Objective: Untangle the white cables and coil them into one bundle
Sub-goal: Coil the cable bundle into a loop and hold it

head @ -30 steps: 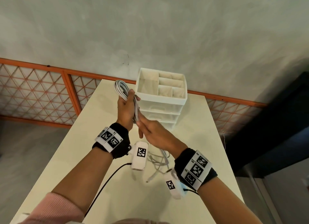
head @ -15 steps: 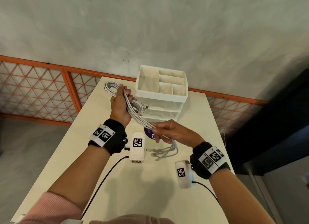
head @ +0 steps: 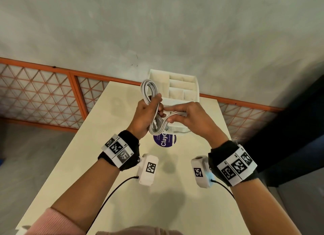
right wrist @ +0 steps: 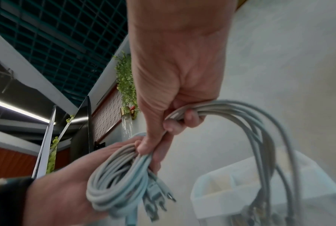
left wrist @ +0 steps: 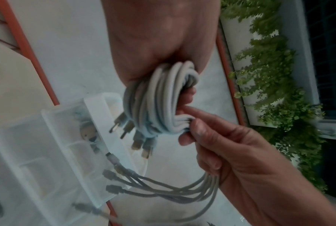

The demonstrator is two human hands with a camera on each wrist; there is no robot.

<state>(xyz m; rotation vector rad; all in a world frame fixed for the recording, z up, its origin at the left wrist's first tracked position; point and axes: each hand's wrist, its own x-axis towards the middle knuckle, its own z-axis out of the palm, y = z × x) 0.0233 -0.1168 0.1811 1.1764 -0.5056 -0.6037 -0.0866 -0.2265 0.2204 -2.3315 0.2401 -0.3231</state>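
White cables (head: 152,110): coil held above table (head: 122,208), in front of white organizer (head: 191,87). Left hand (head: 143,115) fingers curled round coil, likely anchoring loops. Right hand (head: 189,117) fingers clamped on loose tails, apparently guiding next wrap. Connector ends (left wrist: 136,137) dangle below coil, not yet tucked.

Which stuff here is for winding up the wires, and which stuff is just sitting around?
For the job:
- white cables, coiled
- left hand, gripping the coil
- right hand, pinching the loose ends

Just sitting around:
- white drawer organizer
- purple round sticker
- table
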